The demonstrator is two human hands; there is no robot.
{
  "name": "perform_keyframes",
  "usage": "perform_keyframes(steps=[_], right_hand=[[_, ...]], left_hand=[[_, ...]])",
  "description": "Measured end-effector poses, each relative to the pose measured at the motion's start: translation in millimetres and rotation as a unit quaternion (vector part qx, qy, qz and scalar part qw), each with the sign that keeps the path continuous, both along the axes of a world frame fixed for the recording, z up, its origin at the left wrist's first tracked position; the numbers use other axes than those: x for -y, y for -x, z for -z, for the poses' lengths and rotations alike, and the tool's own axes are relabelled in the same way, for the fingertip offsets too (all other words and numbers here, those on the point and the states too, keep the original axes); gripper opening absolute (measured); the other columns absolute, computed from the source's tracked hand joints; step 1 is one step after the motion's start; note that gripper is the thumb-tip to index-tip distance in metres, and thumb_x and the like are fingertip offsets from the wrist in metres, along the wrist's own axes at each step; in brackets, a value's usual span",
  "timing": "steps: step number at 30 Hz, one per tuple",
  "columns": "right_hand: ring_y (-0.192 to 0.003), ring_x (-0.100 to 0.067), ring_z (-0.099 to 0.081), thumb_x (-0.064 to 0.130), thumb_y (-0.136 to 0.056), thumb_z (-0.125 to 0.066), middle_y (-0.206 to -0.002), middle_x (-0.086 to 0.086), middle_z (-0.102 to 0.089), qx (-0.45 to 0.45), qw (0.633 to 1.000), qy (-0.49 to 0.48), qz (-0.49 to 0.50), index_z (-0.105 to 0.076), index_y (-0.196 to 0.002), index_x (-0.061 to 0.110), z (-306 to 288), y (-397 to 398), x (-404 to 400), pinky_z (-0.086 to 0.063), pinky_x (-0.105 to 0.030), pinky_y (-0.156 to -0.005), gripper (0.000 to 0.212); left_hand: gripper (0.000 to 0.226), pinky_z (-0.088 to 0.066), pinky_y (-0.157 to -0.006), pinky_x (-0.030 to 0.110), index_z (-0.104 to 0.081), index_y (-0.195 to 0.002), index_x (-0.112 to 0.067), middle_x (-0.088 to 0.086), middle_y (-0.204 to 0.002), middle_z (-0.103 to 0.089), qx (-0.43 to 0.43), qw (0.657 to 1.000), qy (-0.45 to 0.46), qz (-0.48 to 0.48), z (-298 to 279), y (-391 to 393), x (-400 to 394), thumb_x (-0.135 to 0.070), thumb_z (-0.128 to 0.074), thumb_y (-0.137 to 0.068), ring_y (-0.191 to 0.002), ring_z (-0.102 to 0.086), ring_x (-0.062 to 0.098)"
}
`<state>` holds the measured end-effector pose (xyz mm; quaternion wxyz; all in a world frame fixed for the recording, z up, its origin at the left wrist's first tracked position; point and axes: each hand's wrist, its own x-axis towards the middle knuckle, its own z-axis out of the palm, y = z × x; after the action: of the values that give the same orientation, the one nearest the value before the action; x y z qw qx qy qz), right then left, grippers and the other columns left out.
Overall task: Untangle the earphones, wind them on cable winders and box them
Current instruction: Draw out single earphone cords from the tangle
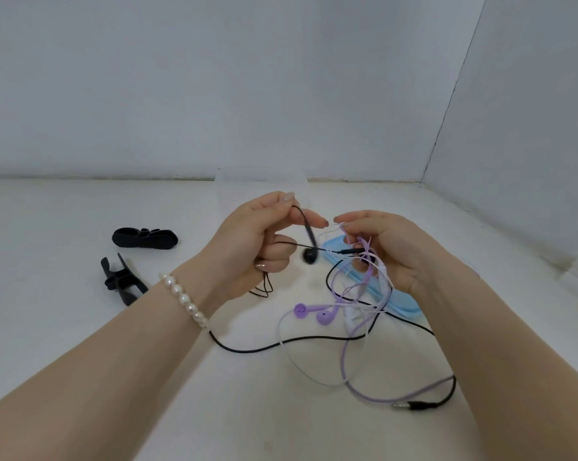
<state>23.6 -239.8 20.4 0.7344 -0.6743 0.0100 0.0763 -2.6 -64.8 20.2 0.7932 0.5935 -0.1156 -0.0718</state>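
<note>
My left hand [261,242] pinches the black earphone cable above the table, and a black earbud [310,255] dangles from it. My right hand [385,251] grips a tangled bunch of purple, white and black cables [364,271]. Below it two purple earbuds [314,312] lie on the white table. A black cable [264,348] trails across the table to a black jack plug [413,405]. Two black cable winders lie at the left: one [144,238] farther back, one [121,281] nearer my left wrist.
A light blue box lid or tray [403,302] lies under and behind my right hand. A clear plastic container [261,184] stands behind my hands near the back wall. White walls close the back and right side.
</note>
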Motion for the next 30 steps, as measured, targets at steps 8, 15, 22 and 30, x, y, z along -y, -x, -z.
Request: perform_keyframes(steps=[8,15,22,30], right_hand=[[-0.046,-0.012,-0.055,0.001,-0.090,-0.052,-0.057,-0.006,-0.062,0.031,0.992,-0.121,-0.013,-0.062,-0.083,0.003,1,-2,1,-0.051,-0.021,-0.050,0.012],[-0.059,-0.017,-0.062,-0.005,-0.082,-0.054,-0.065,-0.009,-0.065,0.071,0.982,-0.175,-0.021,-0.063,-0.080,0.003,0,-1,4,-0.055,-0.023,-0.061,0.012],[-0.060,-0.019,-0.067,-0.012,-0.082,-0.052,-0.067,-0.013,-0.068,0.099,0.981,-0.161,-0.037,-0.061,-0.079,-0.001,-1,4,-3,-0.058,-0.026,-0.063,0.014],[-0.057,-0.014,-0.065,-0.016,-0.077,-0.059,-0.066,-0.005,-0.069,0.173,0.983,-0.023,-0.052,-0.062,-0.079,0.003,3,7,-13,-0.055,-0.023,-0.057,0.019]], left_hand=[[0.033,-0.015,-0.037,0.012,-0.043,-0.059,-0.012,0.003,-0.059,-0.047,0.014,0.968,-0.175,-0.178,8,-13,-10,-0.017,-0.054,-0.091,-0.031,-0.023,0.006],[0.019,-0.016,-0.038,0.015,-0.066,-0.090,-0.009,0.004,-0.091,-0.073,0.002,0.962,-0.272,-0.041,8,-4,-6,-0.024,-0.067,-0.079,-0.038,-0.018,0.009],[0.021,-0.017,-0.038,0.016,-0.070,-0.083,-0.009,0.007,-0.080,-0.074,-0.017,0.964,-0.266,0.009,11,0,3,-0.029,-0.067,-0.082,-0.037,-0.019,0.008],[0.012,-0.012,-0.039,0.013,-0.066,-0.082,-0.010,0.006,-0.078,-0.073,-0.017,0.986,-0.165,0.011,13,0,8,-0.008,-0.056,-0.088,-0.033,-0.018,0.004]])
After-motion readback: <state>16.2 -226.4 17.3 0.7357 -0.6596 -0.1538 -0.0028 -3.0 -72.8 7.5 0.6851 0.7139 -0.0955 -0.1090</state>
